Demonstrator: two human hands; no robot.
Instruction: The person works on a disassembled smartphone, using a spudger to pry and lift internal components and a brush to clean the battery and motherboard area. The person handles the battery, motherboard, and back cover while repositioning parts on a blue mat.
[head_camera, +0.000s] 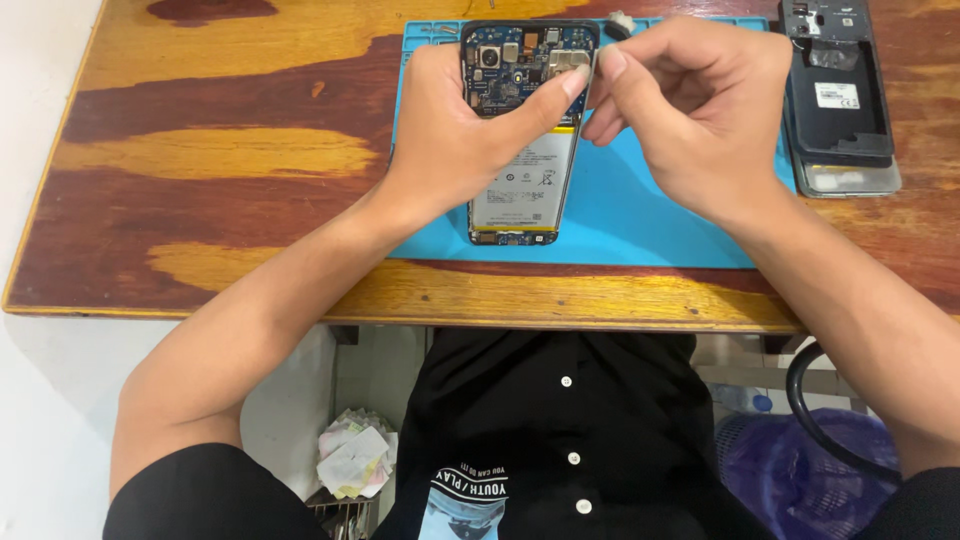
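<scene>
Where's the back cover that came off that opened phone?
The dark back cover lies at the table's far right, stacked on another phone part just off the blue mat's right edge, beside the right hand.

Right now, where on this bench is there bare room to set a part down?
Bare wood lies left of the blue mat, out to the table's left edge. The mat is bare below the right hand. Crowded: opened phone under left hand; stacked phone parts at right.
</scene>
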